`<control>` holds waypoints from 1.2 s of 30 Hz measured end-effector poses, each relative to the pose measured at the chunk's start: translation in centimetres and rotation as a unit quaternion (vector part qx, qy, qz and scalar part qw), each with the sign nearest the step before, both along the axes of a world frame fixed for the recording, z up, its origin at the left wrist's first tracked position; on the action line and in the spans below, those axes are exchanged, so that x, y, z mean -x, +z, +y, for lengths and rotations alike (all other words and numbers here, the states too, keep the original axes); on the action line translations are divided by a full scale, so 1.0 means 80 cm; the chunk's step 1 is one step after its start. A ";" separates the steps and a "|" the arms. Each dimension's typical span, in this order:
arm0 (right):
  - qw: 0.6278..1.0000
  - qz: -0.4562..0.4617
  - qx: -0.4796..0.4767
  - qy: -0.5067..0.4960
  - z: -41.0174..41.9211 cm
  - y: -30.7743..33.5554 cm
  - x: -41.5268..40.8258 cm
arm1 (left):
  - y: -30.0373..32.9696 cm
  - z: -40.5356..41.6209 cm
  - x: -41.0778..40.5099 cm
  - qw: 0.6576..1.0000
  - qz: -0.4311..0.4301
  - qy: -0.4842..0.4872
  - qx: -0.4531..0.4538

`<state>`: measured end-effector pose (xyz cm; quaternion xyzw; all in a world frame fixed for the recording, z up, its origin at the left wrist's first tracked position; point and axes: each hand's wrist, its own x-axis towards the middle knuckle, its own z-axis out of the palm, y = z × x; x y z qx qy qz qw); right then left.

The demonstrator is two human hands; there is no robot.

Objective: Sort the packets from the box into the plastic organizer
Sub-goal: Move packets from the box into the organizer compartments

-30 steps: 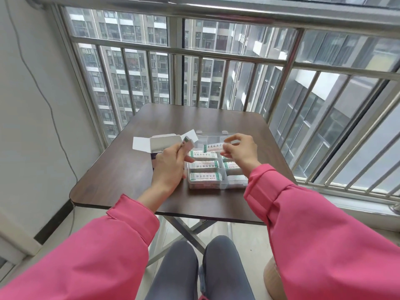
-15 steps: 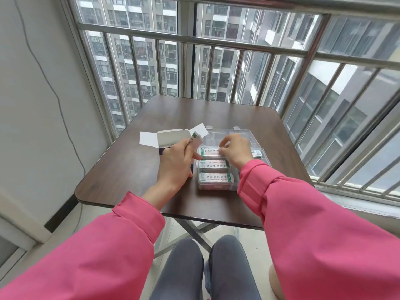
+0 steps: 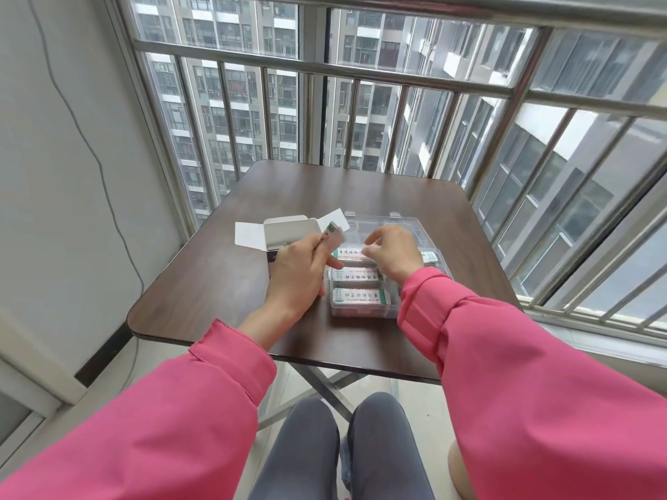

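Head view: a dark brown table stands against a barred balcony window, and both arms reach over it in pink sleeves.

The left hand is curled round a small stack of packets, whose green-and-white ends stick up past the fingers, just left of the organizer. Behind that hand, on the far left of the work area, lies the white box with its flaps open.

The clear plastic organizer sits near the middle of the table, its transparent lid lying open on the far side. Three labelled packets lie flat in its left column, one behind another from near to far.

The right hand hovers over the far part of the organizer with its fingertips bent down onto the farthest packet; whether they pinch it or only press it cannot be told. Another packet end shows just right of that hand.
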<state>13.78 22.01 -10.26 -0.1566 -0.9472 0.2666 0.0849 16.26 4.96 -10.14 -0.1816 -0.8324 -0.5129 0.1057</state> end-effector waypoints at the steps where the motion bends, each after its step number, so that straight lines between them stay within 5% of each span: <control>1: 1.000 0.018 0.004 0.000 0.000 0.004 -0.003 | 0.001 0.001 -0.001 1.000 -0.003 -0.013 -0.005; 5: 0.977 0.082 0.195 0.015 -0.005 0.030 -0.035 | -0.003 0.001 -0.004 0.995 -0.039 -0.093 0.000; 9: 0.896 -0.008 0.440 0.057 -0.013 0.043 -0.078 | -0.011 0.008 -0.005 0.989 -0.051 -0.121 0.070; 14: 0.871 -0.021 0.487 0.064 -0.007 0.031 -0.096 | -0.009 0.015 -0.016 0.977 -0.098 -0.175 0.069; 18: 0.869 0.023 0.492 0.053 0.000 0.027 -0.097 | -0.010 0.016 -0.017 0.987 -0.109 -0.111 0.038; 22: 0.913 0.055 0.404 0.025 0.008 0.017 -0.099 | -0.009 0.009 -0.012 0.992 -0.119 -0.036 0.017; 27: 0.974 0.053 0.220 0.025 0.006 -0.005 -0.096 | -0.011 0.002 -0.010 0.993 -0.106 -0.045 -0.019; 36: 0.995 0.052 0.060 0.055 -0.005 -0.014 -0.096 | -0.006 0.003 -0.015 0.993 -0.096 -0.060 0.035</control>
